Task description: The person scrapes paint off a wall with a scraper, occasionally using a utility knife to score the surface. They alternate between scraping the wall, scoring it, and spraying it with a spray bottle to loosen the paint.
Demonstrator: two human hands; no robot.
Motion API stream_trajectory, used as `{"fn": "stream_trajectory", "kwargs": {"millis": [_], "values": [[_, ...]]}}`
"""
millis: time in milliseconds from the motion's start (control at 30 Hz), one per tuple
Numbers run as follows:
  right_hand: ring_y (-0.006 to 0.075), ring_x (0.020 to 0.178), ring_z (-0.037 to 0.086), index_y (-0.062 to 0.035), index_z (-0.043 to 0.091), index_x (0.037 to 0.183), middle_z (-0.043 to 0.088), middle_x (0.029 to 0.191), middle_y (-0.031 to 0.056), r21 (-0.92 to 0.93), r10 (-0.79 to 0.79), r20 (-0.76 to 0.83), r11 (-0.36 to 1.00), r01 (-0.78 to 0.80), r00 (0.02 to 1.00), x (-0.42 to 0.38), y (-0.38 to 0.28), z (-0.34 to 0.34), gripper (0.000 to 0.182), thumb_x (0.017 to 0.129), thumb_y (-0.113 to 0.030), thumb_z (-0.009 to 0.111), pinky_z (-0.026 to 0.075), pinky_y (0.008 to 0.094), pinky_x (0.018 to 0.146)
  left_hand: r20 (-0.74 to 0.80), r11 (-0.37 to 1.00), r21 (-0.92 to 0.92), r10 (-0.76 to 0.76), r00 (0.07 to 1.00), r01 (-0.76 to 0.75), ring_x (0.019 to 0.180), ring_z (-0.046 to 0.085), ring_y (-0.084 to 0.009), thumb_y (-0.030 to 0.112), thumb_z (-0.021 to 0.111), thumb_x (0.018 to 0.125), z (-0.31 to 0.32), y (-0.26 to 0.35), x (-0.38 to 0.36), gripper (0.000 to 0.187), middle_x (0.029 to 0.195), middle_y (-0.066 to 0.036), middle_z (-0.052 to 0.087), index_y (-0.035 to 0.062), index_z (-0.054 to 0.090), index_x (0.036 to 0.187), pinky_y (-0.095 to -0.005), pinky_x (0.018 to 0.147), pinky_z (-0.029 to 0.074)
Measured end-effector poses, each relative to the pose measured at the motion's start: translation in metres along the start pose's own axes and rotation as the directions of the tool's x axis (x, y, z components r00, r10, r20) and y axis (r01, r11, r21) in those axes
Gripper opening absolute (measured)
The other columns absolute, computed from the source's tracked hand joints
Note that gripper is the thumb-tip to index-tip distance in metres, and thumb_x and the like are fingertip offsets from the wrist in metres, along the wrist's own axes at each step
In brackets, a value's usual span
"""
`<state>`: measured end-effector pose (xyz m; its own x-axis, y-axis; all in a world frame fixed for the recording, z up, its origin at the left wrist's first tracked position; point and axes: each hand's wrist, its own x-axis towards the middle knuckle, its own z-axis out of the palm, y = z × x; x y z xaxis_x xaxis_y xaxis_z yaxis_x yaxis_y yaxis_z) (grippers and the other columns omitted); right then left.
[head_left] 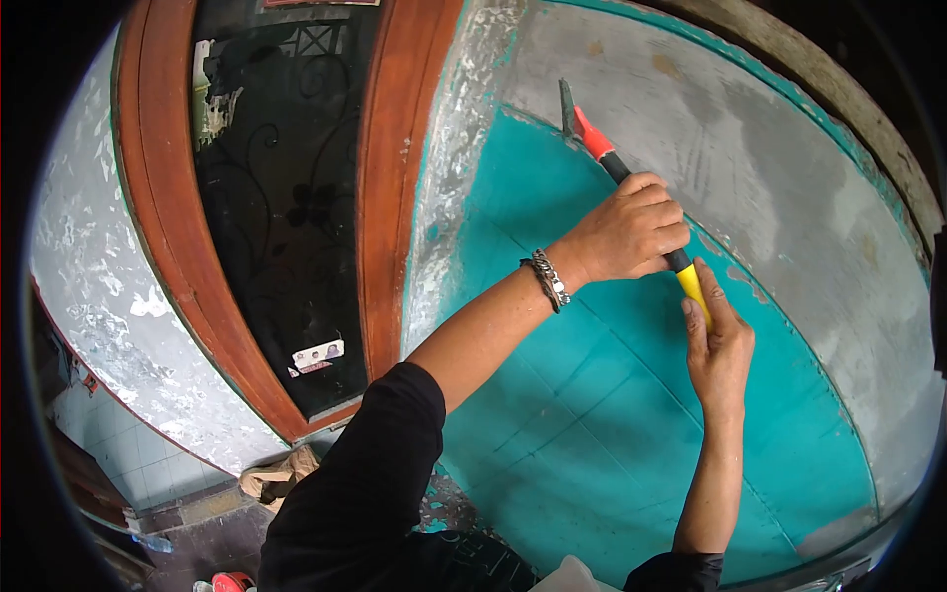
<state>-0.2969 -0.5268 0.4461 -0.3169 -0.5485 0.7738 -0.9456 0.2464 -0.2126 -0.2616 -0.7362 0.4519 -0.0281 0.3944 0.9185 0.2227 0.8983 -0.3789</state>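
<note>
A long-handled scraper (609,162) slants across the wall, with a dark metal blade, a red neck and a black and yellow handle. Its blade is at the upper left, against or very close to the wall where bare grey meets teal paint. My left hand (636,229), with a chain bracelet at the wrist, is wrapped round the black part of the handle. Lower down, my right hand (719,331) grips the yellow end, its thumb and index finger stretched along it. Teal paint (592,395) covers the lower wall; the upper wall (730,118) is scraped grey.
To the left stands a wooden frame (404,148) around a dark glass pane (286,197) with torn stickers. Patchy white and grey wall (89,286) lies beyond it. A brown cloth or bag (278,478) and a red item (233,582) are on the floor below.
</note>
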Motion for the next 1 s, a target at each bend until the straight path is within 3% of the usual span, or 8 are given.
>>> {"fn": "stream_trajectory", "kwargs": {"millis": [333,400,633,667,733,833,933,1000], "values": [[0.0282,0.061,0.060,-0.0112,0.061,0.128,0.066,0.079,0.0194,0.139,0.030,0.040,0.990,-0.035,0.999,0.044,-0.040,0.090,0.036,0.093,-0.021,0.062,0.048,0.0381,0.060,0.129,0.981,0.146,-0.150,0.980,0.131,0.095,0.054,-0.0256,0.012,0.070,0.063,-0.054,-0.068,-0.042,0.022,0.087,-0.006,0.055,0.0089,0.056,0.080,-0.0445,0.103,0.036],[0.0277,0.063,0.059,-0.0106,0.061,0.127,0.064,0.079,0.0174,0.152,-0.150,-0.105,0.975,0.165,0.983,0.026,-0.033,0.090,0.035,0.092,-0.018,0.062,0.048,0.0376,0.060,0.127,0.985,0.140,-0.123,0.984,0.106,0.099,0.055,-0.0263,0.011,0.070,0.063,-0.061,-0.058,-0.045,0.024,0.093,-0.006,0.057,0.0089,0.056,0.083,-0.0457,0.106,0.035],[0.0166,0.060,0.047,0.0016,0.058,0.127,0.053,0.076,0.0098,-0.011,-0.065,-0.186,0.998,0.064,0.980,-0.077,0.018,0.025,0.039,0.092,-0.017,0.060,0.038,0.0292,0.053,-0.009,0.993,0.028,-0.118,0.993,0.118,0.131,0.042,-0.0365,0.030,0.064,0.086,-0.076,-0.032,-0.125,0.054,0.142,-0.020,0.042,0.0102,0.044,0.133,-0.0491,0.111,0.031],[0.0151,0.060,0.046,0.0044,0.057,0.126,0.052,0.077,0.0091,-0.013,-0.091,-0.267,0.996,0.091,0.959,-0.093,0.030,0.024,0.040,0.094,-0.020,0.058,0.036,0.0283,0.053,-0.007,0.959,-0.030,-0.282,0.959,0.282,0.137,0.033,-0.0411,0.032,0.060,0.088,-0.071,-0.048,-0.128,0.059,0.146,-0.026,0.035,0.0023,0.041,0.136,-0.0504,0.113,0.028],[0.0119,0.062,0.044,0.0055,0.052,0.130,0.052,0.082,0.0078,0.115,0.137,-0.313,0.988,-0.106,0.940,-0.134,0.042,0.021,0.048,0.098,-0.030,0.053,0.036,0.0261,0.053,0.005,0.827,0.092,-0.557,0.831,0.554,0.141,0.022,-0.0450,0.036,0.058,0.090,-0.057,-0.081,-0.124,0.075,0.151,-0.030,0.023,-0.0064,0.028,0.143,-0.0515,0.115,0.020],[0.0089,0.064,0.044,0.0045,0.047,0.134,0.052,0.088,0.0068,0.296,0.411,-0.282,0.897,-0.329,0.867,-0.187,0.040,0.031,0.052,0.099,-0.033,0.052,0.036,0.0234,0.054,-0.057,0.708,0.198,-0.682,0.729,0.678,0.143,0.014,-0.0472,0.047,0.052,0.093,-0.019,-0.121,-0.107,0.088,0.154,-0.031,0.014,-0.0101,0.015,0.147,-0.0522,0.117,0.013],[0.0073,0.063,0.044,0.0038,0.046,0.133,0.050,0.087,0.0056,0.365,0.502,-0.353,0.851,-0.378,0.790,-0.226,0.035,0.050,0.051,0.098,-0.033,0.051,0.037,0.0216,0.053,-0.070,0.763,0.234,-0.605,0.793,0.602,0.144,0.006,-0.0483,0.058,0.045,0.093,0.004,-0.097,-0.085,0.098,0.155,-0.032,0.007,-0.0115,0.004,0.148,-0.0520,0.118,0.007],[0.0072,0.063,0.044,0.0039,0.045,0.133,0.050,0.086,0.0057,0.402,0.523,-0.355,0.834,-0.378,0.775,-0.237,0.027,0.056,0.050,0.098,-0.032,0.052,0.037,0.0214,0.053,0.047,0.896,0.059,-0.443,0.896,0.440,0.145,0.008,-0.0453,0.063,0.039,0.093,0.013,-0.050,-0.084,0.094,0.156,-0.028,0.011,-0.0072,0.014,0.149,-0.0523,0.118,0.007]]}}
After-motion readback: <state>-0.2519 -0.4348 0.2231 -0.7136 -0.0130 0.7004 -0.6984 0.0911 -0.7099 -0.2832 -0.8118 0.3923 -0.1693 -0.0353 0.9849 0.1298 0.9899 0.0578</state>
